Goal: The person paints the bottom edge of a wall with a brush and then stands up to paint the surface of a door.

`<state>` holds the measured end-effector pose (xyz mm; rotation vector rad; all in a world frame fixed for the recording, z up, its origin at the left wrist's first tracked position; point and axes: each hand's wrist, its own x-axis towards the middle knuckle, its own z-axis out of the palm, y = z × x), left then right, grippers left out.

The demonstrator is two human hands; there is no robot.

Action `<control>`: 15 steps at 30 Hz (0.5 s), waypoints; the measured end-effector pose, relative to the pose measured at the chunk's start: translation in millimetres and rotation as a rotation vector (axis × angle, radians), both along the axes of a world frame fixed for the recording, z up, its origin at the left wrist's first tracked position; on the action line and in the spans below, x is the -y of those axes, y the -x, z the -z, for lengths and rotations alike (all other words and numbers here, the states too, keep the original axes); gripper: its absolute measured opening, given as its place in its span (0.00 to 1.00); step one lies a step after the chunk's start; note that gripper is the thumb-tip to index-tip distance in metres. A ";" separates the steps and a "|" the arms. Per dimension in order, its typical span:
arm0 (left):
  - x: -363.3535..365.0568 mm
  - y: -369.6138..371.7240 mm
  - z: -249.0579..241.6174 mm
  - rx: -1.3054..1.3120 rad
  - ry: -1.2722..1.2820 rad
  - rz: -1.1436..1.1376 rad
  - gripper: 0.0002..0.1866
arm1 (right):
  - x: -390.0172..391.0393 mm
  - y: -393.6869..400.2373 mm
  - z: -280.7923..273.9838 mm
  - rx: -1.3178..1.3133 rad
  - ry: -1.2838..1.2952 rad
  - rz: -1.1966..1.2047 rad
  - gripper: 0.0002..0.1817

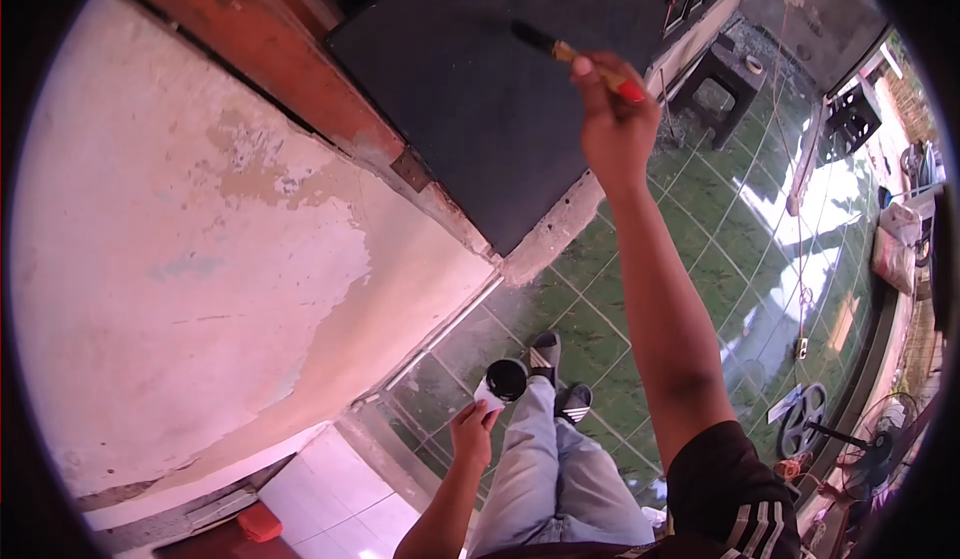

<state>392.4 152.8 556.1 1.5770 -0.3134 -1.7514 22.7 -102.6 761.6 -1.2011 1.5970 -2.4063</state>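
My right hand (pixel 618 119) is raised and closed round a paintbrush (pixel 565 52) with a red-tipped handle. The brush's dark bristles overlap the dark door panel (pixel 470 99) in this view. Lower down, my left hand (pixel 473 429) grips a small white can (pixel 492 395) by its side. Black paint (pixel 505 379) shows inside the can's open top. The can is held in front of my legs, above the tiled floor.
A pink wall (pixel 200 259) with peeling paint stands to the left, beside an orange-brown door frame (pixel 250 29). A dark stool (pixel 718 94) with a roll of tape (pixel 753 64) is at the upper right. A fan (pixel 868 446) stands at lower right, and a cord (pixel 800 259) runs across the green tiles (pixel 590 329).
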 end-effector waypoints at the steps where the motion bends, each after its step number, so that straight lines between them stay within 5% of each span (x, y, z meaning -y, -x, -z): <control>1: -4.4 -4.4 6.5 -0.011 0.013 0.012 0.11 | -1.2 -3.6 -16.4 -0.007 0.044 -0.018 0.10; 8: -14.4 -15.2 18.1 -0.013 0.003 -0.027 0.11 | -2.8 2.2 8.9 -0.016 -0.267 0.060 0.11; 11: -17.7 -17.6 24.0 0.013 -0.025 -0.048 0.11 | -1.0 0.8 -26.2 0.056 0.143 0.029 0.12; 15: -15.9 -16.0 31.9 0.024 -0.023 -0.049 0.10 | 8.8 -2.4 5.1 0.035 -0.128 0.017 0.12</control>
